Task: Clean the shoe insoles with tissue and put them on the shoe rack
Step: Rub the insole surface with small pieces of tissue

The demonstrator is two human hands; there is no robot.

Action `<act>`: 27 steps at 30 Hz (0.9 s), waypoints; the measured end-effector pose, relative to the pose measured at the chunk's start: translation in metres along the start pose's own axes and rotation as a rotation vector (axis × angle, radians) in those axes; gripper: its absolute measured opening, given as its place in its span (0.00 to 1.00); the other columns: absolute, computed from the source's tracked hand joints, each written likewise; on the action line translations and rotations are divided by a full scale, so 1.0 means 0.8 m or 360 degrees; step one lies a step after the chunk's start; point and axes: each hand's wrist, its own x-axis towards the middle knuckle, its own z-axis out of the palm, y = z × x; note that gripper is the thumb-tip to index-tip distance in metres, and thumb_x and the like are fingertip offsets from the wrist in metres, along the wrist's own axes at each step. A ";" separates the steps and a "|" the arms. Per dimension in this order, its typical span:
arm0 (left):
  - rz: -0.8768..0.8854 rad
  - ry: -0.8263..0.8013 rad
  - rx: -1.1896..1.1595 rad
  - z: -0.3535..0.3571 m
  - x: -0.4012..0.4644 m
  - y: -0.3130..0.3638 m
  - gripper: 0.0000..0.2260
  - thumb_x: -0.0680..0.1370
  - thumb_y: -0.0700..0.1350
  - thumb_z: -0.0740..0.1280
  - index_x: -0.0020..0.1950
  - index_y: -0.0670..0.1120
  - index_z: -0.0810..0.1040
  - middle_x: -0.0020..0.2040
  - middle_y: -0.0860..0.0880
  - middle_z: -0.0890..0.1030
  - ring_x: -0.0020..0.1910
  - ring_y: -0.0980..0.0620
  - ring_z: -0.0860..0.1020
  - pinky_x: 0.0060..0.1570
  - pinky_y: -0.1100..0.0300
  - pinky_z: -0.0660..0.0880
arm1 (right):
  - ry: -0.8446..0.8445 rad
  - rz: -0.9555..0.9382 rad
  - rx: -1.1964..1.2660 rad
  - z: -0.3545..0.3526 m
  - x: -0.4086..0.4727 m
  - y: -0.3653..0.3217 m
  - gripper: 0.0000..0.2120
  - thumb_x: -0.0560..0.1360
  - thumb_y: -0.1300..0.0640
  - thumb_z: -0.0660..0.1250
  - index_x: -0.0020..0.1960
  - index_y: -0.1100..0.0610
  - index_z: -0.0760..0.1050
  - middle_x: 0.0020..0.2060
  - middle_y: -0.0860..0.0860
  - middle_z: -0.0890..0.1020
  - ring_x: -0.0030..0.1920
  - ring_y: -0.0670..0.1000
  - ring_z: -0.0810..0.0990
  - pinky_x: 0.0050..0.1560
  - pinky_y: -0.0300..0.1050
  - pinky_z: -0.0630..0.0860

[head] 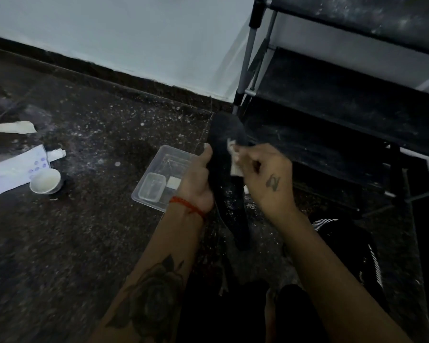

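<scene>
The left hand [197, 179] is gripping the long black foam insole [227, 154] above the floor beside the black shoe rack [332, 100] while the right hand [263, 174], pinching white tissue [233, 157], is wiping it, best with firm lengthwise strokes.

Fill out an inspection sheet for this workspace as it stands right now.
Surface: dark speckled floor, dusty with pale flecks.
Job's things: black insole held up off the floor; white tissue against it; black shoe rack, shelves dusty, no insole seen on them.
Clutter: clear plastic tray with a small clear box inside; white bowl; white packet with purple dots; paper scrap.
Grips: left hand grips the insole; right hand pinches the tissue.
Cables: nothing seen.
Surroundings: pale wall with dark skirting.
</scene>
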 end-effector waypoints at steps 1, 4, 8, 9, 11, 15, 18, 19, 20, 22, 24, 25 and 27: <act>0.0015 -0.0004 -0.0011 -0.002 0.002 0.000 0.26 0.82 0.56 0.50 0.49 0.39 0.81 0.43 0.41 0.84 0.41 0.48 0.83 0.39 0.58 0.81 | -0.0072 -0.0094 0.0035 0.007 -0.007 -0.009 0.08 0.73 0.60 0.65 0.49 0.58 0.82 0.40 0.55 0.81 0.41 0.47 0.76 0.42 0.34 0.70; -0.0004 0.0005 -0.0005 -0.008 0.002 0.003 0.27 0.81 0.59 0.51 0.59 0.38 0.76 0.51 0.40 0.82 0.46 0.46 0.82 0.47 0.57 0.80 | -0.0261 -0.0243 0.0018 0.023 -0.024 -0.011 0.12 0.73 0.59 0.61 0.50 0.57 0.82 0.39 0.53 0.79 0.40 0.47 0.76 0.43 0.34 0.71; -0.0005 -0.0031 0.0069 -0.004 -0.001 0.003 0.22 0.83 0.54 0.50 0.55 0.41 0.77 0.45 0.44 0.84 0.42 0.49 0.83 0.45 0.58 0.80 | -0.0257 -0.0145 -0.0253 0.018 -0.016 0.020 0.13 0.73 0.64 0.63 0.53 0.55 0.81 0.41 0.54 0.77 0.43 0.55 0.75 0.44 0.46 0.76; -0.0019 -0.0035 0.0108 -0.002 -0.003 0.002 0.21 0.83 0.53 0.51 0.56 0.40 0.76 0.47 0.43 0.83 0.44 0.48 0.82 0.47 0.57 0.79 | -0.0246 -0.0126 -0.0315 0.015 -0.014 0.027 0.13 0.73 0.64 0.63 0.54 0.55 0.80 0.41 0.55 0.76 0.43 0.56 0.75 0.44 0.46 0.75; -0.0045 -0.0041 0.0170 0.003 -0.006 0.001 0.19 0.83 0.51 0.52 0.59 0.39 0.75 0.51 0.42 0.81 0.48 0.47 0.80 0.48 0.55 0.78 | -0.0223 -0.0081 -0.0411 0.011 -0.010 0.036 0.15 0.73 0.65 0.63 0.56 0.56 0.79 0.42 0.56 0.76 0.45 0.57 0.75 0.46 0.43 0.72; -0.0041 0.0013 0.0148 0.005 -0.011 0.001 0.20 0.82 0.52 0.53 0.58 0.38 0.76 0.46 0.41 0.83 0.40 0.46 0.84 0.37 0.56 0.82 | 0.0029 0.0184 -0.0219 -0.007 0.003 0.032 0.15 0.74 0.66 0.62 0.58 0.56 0.79 0.45 0.53 0.76 0.46 0.49 0.74 0.47 0.24 0.66; 0.0014 0.0026 0.0081 0.004 -0.010 -0.001 0.21 0.82 0.54 0.52 0.57 0.40 0.77 0.44 0.42 0.84 0.39 0.48 0.84 0.39 0.55 0.81 | 0.0059 0.0088 0.0041 -0.016 0.004 0.002 0.14 0.72 0.67 0.64 0.55 0.57 0.80 0.44 0.53 0.80 0.44 0.45 0.75 0.47 0.23 0.67; 0.0021 0.0028 0.0068 0.004 -0.010 -0.003 0.21 0.82 0.55 0.51 0.54 0.41 0.77 0.41 0.43 0.85 0.37 0.48 0.84 0.41 0.54 0.80 | -0.0040 0.0015 0.0085 -0.013 0.000 -0.006 0.13 0.72 0.66 0.64 0.54 0.56 0.81 0.45 0.54 0.81 0.44 0.47 0.77 0.48 0.29 0.70; 0.0031 0.0037 0.0048 0.005 -0.010 -0.004 0.22 0.82 0.55 0.51 0.53 0.42 0.77 0.40 0.43 0.85 0.37 0.48 0.84 0.43 0.54 0.78 | -0.0171 -0.0045 0.0074 -0.007 -0.007 -0.011 0.13 0.72 0.65 0.64 0.53 0.55 0.81 0.46 0.54 0.82 0.45 0.48 0.79 0.49 0.34 0.72; 0.0065 0.0084 0.0019 0.005 -0.009 -0.005 0.23 0.82 0.56 0.51 0.58 0.40 0.76 0.43 0.42 0.84 0.42 0.47 0.82 0.45 0.56 0.78 | -0.0418 -0.0089 -0.0068 0.006 -0.019 -0.009 0.14 0.74 0.63 0.63 0.54 0.52 0.81 0.46 0.52 0.81 0.45 0.48 0.78 0.48 0.33 0.70; 0.0081 0.0121 0.0013 0.005 -0.008 -0.005 0.24 0.82 0.56 0.51 0.63 0.39 0.73 0.49 0.42 0.81 0.46 0.47 0.79 0.48 0.56 0.77 | -0.0471 -0.0061 -0.0121 0.012 -0.024 0.002 0.14 0.75 0.63 0.62 0.55 0.50 0.80 0.45 0.50 0.77 0.43 0.44 0.73 0.44 0.25 0.65; 0.0078 0.0127 0.0020 0.005 -0.009 -0.006 0.23 0.82 0.55 0.51 0.63 0.39 0.73 0.50 0.42 0.80 0.47 0.47 0.79 0.49 0.56 0.77 | -0.0438 -0.0056 -0.0122 0.012 -0.024 0.007 0.15 0.74 0.63 0.62 0.55 0.50 0.80 0.44 0.49 0.76 0.43 0.43 0.72 0.43 0.24 0.65; 0.0048 0.0119 0.0054 0.005 -0.011 -0.007 0.21 0.82 0.54 0.52 0.61 0.40 0.75 0.52 0.42 0.80 0.49 0.47 0.79 0.51 0.55 0.77 | -0.0374 -0.0083 -0.0174 0.013 -0.024 0.016 0.15 0.74 0.64 0.62 0.55 0.51 0.80 0.43 0.50 0.76 0.43 0.46 0.73 0.42 0.29 0.67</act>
